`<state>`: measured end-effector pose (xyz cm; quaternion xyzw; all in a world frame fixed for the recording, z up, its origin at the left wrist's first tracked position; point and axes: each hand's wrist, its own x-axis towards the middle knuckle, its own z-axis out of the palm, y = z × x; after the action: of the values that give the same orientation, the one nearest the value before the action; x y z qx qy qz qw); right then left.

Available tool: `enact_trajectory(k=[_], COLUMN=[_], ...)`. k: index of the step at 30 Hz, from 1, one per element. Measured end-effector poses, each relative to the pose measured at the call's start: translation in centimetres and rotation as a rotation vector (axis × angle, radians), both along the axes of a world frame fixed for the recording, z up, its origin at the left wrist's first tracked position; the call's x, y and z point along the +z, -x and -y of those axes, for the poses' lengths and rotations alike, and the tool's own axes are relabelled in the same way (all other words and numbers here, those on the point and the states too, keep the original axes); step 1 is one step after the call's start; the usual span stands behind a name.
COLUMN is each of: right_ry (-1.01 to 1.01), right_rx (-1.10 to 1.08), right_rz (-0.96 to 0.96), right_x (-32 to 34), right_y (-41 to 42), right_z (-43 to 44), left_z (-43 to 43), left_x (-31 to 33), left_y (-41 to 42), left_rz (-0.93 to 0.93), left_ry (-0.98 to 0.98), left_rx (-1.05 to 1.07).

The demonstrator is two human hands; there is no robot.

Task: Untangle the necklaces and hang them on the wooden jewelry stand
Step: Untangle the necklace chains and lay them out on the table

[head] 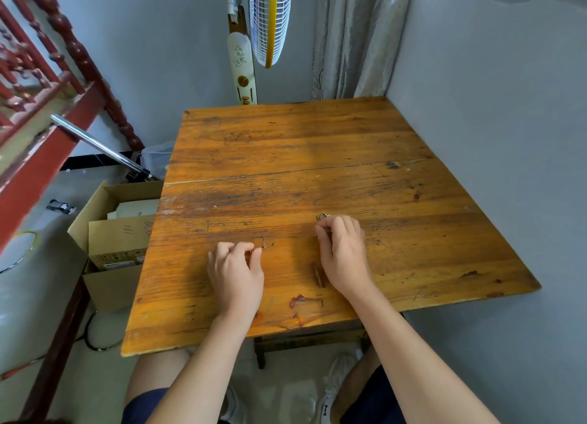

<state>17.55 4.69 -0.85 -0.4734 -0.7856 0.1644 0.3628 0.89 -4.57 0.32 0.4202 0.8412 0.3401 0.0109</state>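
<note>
Both hands rest on a worn wooden table [286, 156]. My left hand [236, 271] has its fingers curled and pinches a thin chain [263, 244], whose short end lies on the wood just past the fingertips. My right hand [343, 252] is also curled, fingers pinched on something mostly hidden; a small metal pendant or clasp [321, 216] shows just beyond its fingertips. Most of the necklaces is hidden under the hands. A small wooden piece [318, 275] lies beside my right wrist. No upright jewelry stand is in view.
A standing fan [270, 20] and a curtain [352, 39] are behind the table. Open cardboard boxes [117, 233] stand at the table's left edge, with a chrome tube [98, 144] above them. A grey wall runs along the right.
</note>
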Motion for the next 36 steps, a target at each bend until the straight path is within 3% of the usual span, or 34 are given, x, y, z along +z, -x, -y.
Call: enact_trajectory(k=[4, 9, 14, 22, 32, 36], right_ry=[0.081, 0.126, 0.024, -0.034, -0.021, 0.003], right_rx=[-0.04, -0.04, -0.056, -0.043, 0.21, 0.192], right_rz=[-0.108, -0.084, -0.051, 0.089, 0.29, 0.102], right_x=[0.7, 0.9, 1.2, 0.7, 1.7, 2.0], right_y=[0.0, -0.1, 0.0, -0.3, 5.0, 4.9], right_z=[0.4, 0.7, 1.2, 2.6, 4.0, 4.1], left_z=[0.1, 0.5, 1.2, 1.6, 2.3, 2.3], left_x=[0.0, 0.2, 0.8, 2.8, 5.0, 5.1], left_y=[0.2, 0.2, 0.8, 1.9, 1.0, 1.1], left_rz=[0.005, 0.078, 0.235, 0.412, 0.359, 0.338], left_ry=[0.002, -0.107, -0.296, -0.374, -0.424, -0.438], left_rx=[-0.025, -0.031, -0.007, -0.113, -0.226, -0.201])
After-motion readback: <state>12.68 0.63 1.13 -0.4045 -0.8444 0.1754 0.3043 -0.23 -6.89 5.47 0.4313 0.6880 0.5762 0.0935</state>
